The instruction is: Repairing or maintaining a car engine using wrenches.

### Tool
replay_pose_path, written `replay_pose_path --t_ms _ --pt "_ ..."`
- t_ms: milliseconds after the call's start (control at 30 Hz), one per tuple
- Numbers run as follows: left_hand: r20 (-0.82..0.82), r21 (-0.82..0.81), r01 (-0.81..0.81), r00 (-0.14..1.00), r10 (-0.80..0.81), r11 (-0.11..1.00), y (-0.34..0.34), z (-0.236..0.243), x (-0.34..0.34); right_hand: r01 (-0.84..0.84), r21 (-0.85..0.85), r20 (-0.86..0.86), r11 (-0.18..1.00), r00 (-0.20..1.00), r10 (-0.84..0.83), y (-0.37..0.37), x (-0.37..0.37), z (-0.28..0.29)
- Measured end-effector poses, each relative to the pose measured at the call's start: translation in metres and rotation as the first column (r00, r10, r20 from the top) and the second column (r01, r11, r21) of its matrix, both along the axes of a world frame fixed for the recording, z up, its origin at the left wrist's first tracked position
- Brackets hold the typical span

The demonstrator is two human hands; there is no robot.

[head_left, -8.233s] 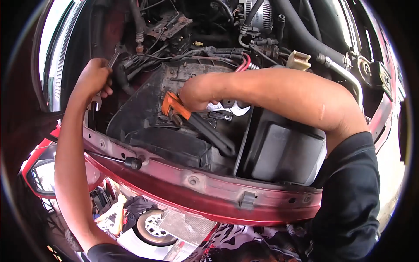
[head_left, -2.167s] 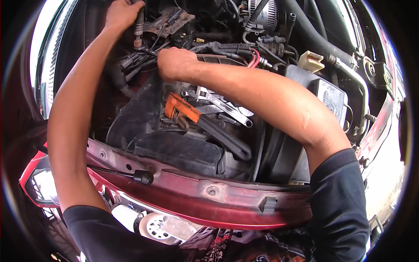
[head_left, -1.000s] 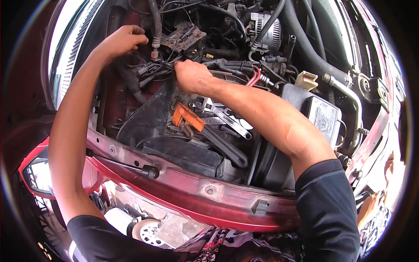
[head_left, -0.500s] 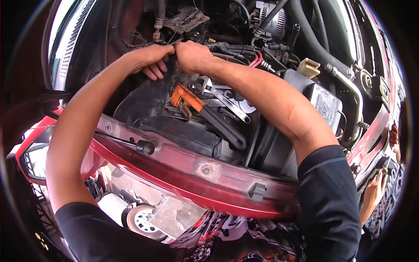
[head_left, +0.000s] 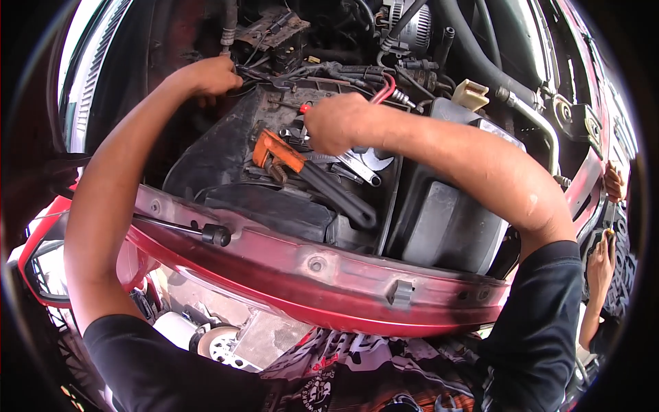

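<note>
At the far left of the engine bay, my left hand [head_left: 214, 75] is closed beside a hose end and some thin wires [head_left: 257, 69]. Its fingertips are turned away, so what they grip is hidden. My right hand [head_left: 338, 123] is a closed fist above the loose tools. From its left side sticks the thin shaft of a screwdriver [head_left: 304, 108] with red at the handle end; the palm covers the rest. Just below that fist lie an orange pipe wrench [head_left: 280, 152] with a dark handle and silver wrenches [head_left: 360, 167], partly covered by my hand.
The red front panel [head_left: 316, 264] of the car runs across in front of me. A black box [head_left: 446, 226] stands at right, an alternator [head_left: 410, 27] at the back. A black rod [head_left: 185, 228] lies along the panel's left. Another person's hand [head_left: 601, 255] shows at far right.
My right hand has moved away from my left, back toward me over the tools, and the red-ended screwdriver now shows in it. My left hand stays by the hose and wires.
</note>
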State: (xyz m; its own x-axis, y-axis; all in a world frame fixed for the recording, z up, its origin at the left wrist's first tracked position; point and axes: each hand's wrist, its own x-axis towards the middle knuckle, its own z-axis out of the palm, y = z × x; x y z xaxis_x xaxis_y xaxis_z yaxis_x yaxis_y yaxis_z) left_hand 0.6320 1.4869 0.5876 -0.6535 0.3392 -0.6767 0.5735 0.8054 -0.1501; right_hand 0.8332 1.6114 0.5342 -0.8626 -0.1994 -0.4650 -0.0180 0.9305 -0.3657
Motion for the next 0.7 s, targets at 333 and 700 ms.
replay_pose_path --t_ms 333,700 --pt "-0.230 0.385 0.201 0.966 -0.117 0.901 0.041 0.104 0.018 -0.168 0.248 0.014 0.954 0.985 0.170 -0.026 0.008 -0.032" --pt "-0.385 0.279 0.304 0.904 -0.184 0.911 0.036 0.140 0.046 0.244 0.005 0.081 0.970 0.966 -0.244 -0.009 -0.002 -0.015"
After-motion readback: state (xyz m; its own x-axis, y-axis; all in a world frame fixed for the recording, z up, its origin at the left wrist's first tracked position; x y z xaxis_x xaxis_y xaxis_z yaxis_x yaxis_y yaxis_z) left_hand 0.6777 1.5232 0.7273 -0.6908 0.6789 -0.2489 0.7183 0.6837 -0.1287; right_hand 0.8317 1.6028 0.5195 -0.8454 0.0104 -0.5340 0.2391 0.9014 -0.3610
